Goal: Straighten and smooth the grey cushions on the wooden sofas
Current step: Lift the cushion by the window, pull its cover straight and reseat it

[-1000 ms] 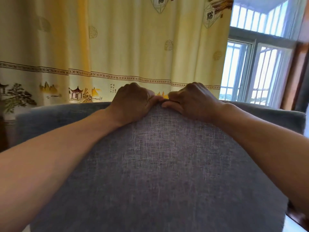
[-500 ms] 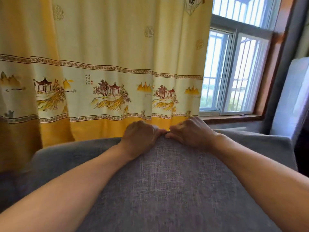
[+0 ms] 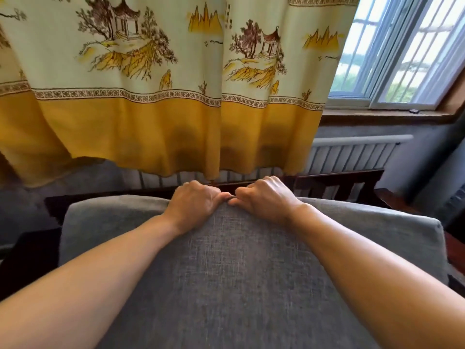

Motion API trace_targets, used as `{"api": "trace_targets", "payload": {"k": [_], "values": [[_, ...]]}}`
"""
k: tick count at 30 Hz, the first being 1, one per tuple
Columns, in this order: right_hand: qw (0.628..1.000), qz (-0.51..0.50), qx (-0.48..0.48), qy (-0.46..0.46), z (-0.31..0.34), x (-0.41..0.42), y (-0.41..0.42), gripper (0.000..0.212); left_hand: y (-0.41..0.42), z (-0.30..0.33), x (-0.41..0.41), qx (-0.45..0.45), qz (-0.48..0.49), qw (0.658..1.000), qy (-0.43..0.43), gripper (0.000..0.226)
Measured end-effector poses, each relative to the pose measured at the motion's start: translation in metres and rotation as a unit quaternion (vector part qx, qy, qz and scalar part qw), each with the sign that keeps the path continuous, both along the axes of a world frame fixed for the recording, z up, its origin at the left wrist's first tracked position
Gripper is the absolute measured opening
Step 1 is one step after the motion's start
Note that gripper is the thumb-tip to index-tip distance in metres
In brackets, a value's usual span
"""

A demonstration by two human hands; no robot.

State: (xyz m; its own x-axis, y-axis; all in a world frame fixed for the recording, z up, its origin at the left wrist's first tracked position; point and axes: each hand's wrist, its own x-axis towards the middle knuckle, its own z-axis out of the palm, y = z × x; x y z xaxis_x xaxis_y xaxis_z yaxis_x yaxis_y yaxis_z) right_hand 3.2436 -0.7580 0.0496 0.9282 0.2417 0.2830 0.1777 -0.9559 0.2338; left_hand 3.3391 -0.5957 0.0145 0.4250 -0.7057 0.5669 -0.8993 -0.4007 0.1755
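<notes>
Two hands, left hand [image 3: 195, 207] and right hand [image 3: 266, 199], grip the far edge of one grey cushion [image 3: 226, 273] held before a second cushion [image 3: 105, 217] on the dark wooden sofa [image 3: 339, 181]; behind hang a curtain [image 3: 156, 96] and a window [image 3: 392, 51].

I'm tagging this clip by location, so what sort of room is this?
Probably a home living room: a grey cushion on a dark wooden sofa frame, a patterned curtain and a radiator under the window.
</notes>
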Motion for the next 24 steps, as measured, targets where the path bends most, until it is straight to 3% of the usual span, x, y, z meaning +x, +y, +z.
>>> {"api": "trace_targets", "payload": {"k": [8, 14, 17, 20, 24], "values": [[0.999, -0.004, -0.013, 0.03, -0.096, 0.068, -0.058, 0.046, -0.059, -0.098, 0.064, 0.057, 0.026, 0.995, 0.072, 0.065], [0.996, -0.011, -0.055, 0.075, -0.176, 0.129, -0.051, 0.035, -0.067, -0.182, 0.099, 0.14, 0.088, 0.978, 0.128, 0.069], [0.988, -0.057, -0.022, 0.141, -0.233, 0.133, -0.048, 0.03, -0.059, -0.233, 0.082, 0.256, 0.1, 0.933, 0.232, 0.036], [0.973, -0.091, -0.022, 0.212, -0.285, 0.12, -0.05, 0.036, -0.049, -0.276, 0.063, 0.37, 0.036, 0.864, 0.34, 0.065], [0.974, -0.056, -0.017, 0.221, -0.315, 0.129, -0.036, 0.05, -0.028, -0.307, 0.065, 0.399, 0.022, 0.82, 0.41, 0.08]]}}
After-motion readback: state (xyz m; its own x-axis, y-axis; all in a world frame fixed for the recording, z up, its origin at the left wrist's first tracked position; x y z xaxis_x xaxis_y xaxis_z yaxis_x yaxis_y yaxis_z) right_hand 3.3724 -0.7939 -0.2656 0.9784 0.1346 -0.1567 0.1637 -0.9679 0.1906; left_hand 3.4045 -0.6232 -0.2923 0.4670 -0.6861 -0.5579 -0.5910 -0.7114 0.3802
